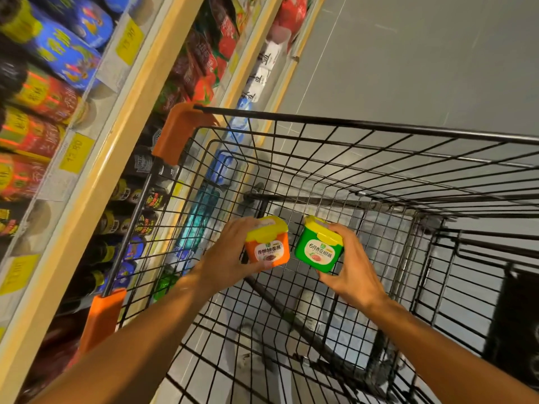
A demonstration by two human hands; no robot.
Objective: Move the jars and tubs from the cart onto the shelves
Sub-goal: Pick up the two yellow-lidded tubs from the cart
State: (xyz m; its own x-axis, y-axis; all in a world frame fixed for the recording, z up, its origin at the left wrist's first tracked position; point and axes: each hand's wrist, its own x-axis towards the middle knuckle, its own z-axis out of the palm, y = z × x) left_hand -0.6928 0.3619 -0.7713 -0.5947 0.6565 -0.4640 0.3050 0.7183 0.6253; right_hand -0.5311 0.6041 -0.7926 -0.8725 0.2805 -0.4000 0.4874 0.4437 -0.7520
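Gripping an orange yellow-lidded plastic tub [267, 246], the left hand [230, 255] sits nearer the yellow-edged store shelves [116, 147] than the right hand [347, 266], closed round a green yellow-lidded plastic tub [318, 248].

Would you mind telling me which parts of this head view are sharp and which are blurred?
Head view: the orange tub and green tub are sharp, labels legible; the shelves at left smear with motion blur; wide-angle distortion bends the cart rim.
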